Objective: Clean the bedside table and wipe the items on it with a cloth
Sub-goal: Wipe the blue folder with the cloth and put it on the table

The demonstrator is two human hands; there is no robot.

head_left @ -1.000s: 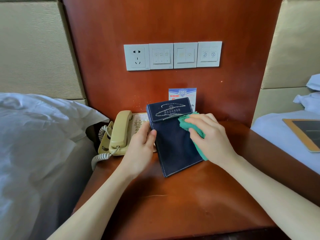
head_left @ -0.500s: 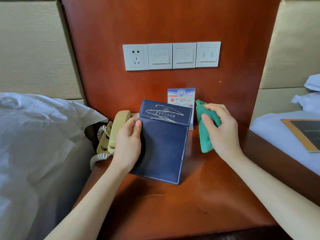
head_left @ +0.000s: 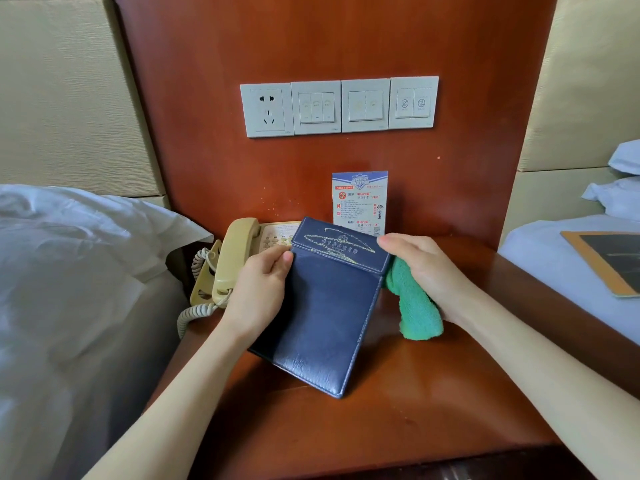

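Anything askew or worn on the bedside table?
The blue folder, held by both hands, sits tilted, and the gold print on its flap looks scratched and worn. Pale specks dot the wood panel above the phone.

We are seeing a row of four white wall switch plates (head_left: 339,106) sitting on the reddish wooden headboard panel (head_left: 311,46), white bedding (head_left: 69,271) lying left, and an orange-framed dark tablet (head_left: 609,261) resting right.

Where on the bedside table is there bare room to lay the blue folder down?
Bare wood on the table in front of the blue folder, and at right between the green cloth and the bed edge. Crowded at back left: telephone and upright card.
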